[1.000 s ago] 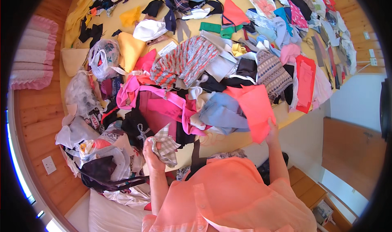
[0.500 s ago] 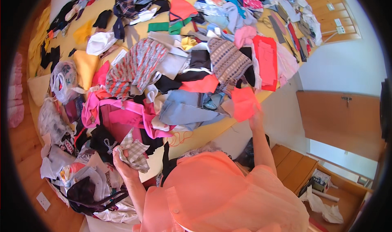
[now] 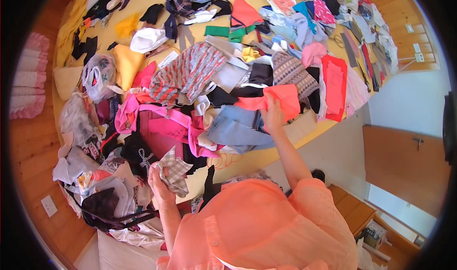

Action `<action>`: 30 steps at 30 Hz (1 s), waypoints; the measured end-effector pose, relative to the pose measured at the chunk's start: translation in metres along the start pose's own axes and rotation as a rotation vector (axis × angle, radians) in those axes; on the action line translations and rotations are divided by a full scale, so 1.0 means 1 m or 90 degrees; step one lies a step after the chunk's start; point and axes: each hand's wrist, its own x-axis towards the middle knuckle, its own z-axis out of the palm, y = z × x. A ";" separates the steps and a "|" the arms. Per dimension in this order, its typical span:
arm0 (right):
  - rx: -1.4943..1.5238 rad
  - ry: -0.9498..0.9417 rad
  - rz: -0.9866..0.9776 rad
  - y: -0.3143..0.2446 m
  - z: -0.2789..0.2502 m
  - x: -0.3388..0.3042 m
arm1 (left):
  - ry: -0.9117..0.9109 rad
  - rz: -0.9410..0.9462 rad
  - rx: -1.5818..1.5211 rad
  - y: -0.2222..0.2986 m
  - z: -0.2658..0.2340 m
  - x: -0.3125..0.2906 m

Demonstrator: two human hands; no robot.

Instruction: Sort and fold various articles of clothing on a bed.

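My left hand [image 3: 162, 185] is closed round a crumpled beige-and-white checked cloth scrap [image 3: 175, 171], held just off the near edge of a cloth-strewn bed. My right hand [image 3: 273, 114] grips the near side of a coral fabric piece [image 3: 287, 100]. That piece spreads over the heap and overlaps another coral scrap [image 3: 250, 102] to its left. Close below the right hand lies a blue denim piece [image 3: 238, 127]. A grey patterned knit [image 3: 291, 71] lies just beyond the coral cloth, and a pink garment [image 3: 166, 129] is beyond my left hand.
An orange-and-grey striped knit [image 3: 188, 72] lies mid-heap. Folded red cloth [image 3: 334, 87] rests near the bed's right edge. At the left are a clear plastic bag [image 3: 99, 77] and a pile with a dark bag [image 3: 102, 206]. A wooden cabinet [image 3: 350, 208] stands at lower right.
My right hand has moved left and inward with the coral piece, which now lies over the heap beside the other coral scrap. My left hand keeps the checked scrap. The view has shifted.
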 end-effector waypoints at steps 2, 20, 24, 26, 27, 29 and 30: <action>0.150 0.137 -0.055 0.032 0.015 0.010 | 0.010 -0.006 -0.006 0.000 -0.002 -0.001; 0.940 0.521 0.202 0.142 -0.158 -0.053 | 0.021 0.005 0.008 -0.007 -0.009 0.022; 1.064 0.530 0.154 0.161 -0.176 -0.041 | 0.043 0.006 -0.002 -0.015 -0.015 0.025; 0.924 0.475 0.292 0.146 -0.152 -0.039 | 0.037 0.006 0.001 -0.017 -0.015 0.023; 0.771 0.420 0.416 0.140 -0.137 -0.038 | 0.026 0.002 0.001 -0.017 -0.015 0.022; 0.589 0.337 0.290 0.163 -0.068 -0.037 | 0.026 0.004 0.006 -0.015 -0.010 0.021; 0.404 0.255 0.168 0.178 -0.028 -0.037 | 0.022 0.004 0.010 -0.015 -0.007 0.021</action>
